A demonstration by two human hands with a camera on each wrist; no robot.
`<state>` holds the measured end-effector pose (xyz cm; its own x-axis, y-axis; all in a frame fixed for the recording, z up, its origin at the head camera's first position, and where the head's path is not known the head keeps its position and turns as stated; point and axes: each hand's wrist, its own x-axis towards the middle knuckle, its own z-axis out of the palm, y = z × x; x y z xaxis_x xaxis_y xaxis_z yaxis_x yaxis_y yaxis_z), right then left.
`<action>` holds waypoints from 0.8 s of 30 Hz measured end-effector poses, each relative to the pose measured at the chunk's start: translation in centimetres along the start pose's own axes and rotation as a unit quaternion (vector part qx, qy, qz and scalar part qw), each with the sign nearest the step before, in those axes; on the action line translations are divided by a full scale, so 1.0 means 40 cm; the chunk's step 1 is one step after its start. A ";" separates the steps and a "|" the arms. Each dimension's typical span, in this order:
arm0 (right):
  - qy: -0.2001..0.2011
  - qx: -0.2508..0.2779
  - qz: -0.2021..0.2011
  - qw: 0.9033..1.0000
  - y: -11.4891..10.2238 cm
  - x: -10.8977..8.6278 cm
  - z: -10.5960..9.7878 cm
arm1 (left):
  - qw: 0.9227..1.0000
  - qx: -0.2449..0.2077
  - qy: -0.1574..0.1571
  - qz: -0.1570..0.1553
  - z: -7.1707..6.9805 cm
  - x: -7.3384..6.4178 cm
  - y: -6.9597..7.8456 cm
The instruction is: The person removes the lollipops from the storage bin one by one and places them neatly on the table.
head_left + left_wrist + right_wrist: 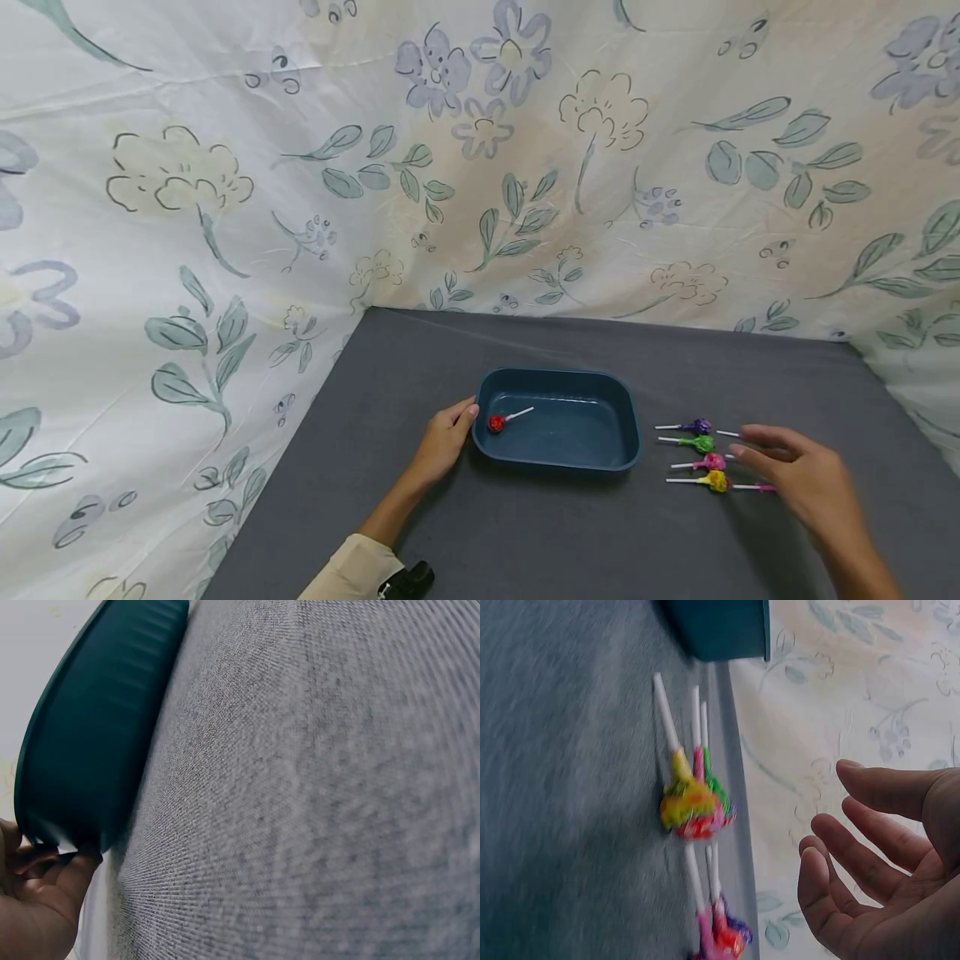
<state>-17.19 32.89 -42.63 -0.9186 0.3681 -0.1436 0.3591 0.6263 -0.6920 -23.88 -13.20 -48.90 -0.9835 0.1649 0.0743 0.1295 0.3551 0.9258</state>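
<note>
A dark blue plastic tray [577,425] stands on the cloth, with a red lollipop [497,423] lying inside at its left end. My left hand [441,443] grips the tray's left end; in the left wrist view, thumb and fingers meet at its wall. To the tray's right, purple [701,426], green [703,443], pink [714,461] and yellow [717,481] lollipops lie in a column, sticks toward the tray. Over a second group of lollipops [724,937] hovers my right hand [806,471], fingers loosely bent and holding nothing. That hand partly hides this group in the head view.
The table is covered with a dark grey cloth [540,542]. Behind it and at both sides hangs a pale floral sheet [487,225]. A black strap device [408,579] sits at the left sleeve.
</note>
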 end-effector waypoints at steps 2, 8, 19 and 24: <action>-0.009 0.004 -0.014 1.000 -0.009 -0.005 0.005 | 1.000 -0.001 0.000 -0.001 0.000 0.000 -0.001; -0.042 0.035 -0.043 0.998 -0.040 -0.019 0.028 | 1.000 -0.001 0.004 0.001 -0.001 0.000 -0.003; -0.080 0.095 -0.057 0.991 -0.104 -0.018 0.071 | 1.000 -0.004 0.008 0.007 0.009 0.008 -0.002; -0.108 0.116 -0.100 0.982 -0.126 -0.009 0.084 | 1.000 -0.005 0.011 0.009 0.014 0.011 0.000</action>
<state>-19.20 27.30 -41.45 -0.9894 0.0838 -0.1186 0.1446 0.4882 -0.8607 -24.23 -12.63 -49.08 -0.9837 0.1501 0.0988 0.1455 0.3432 0.9279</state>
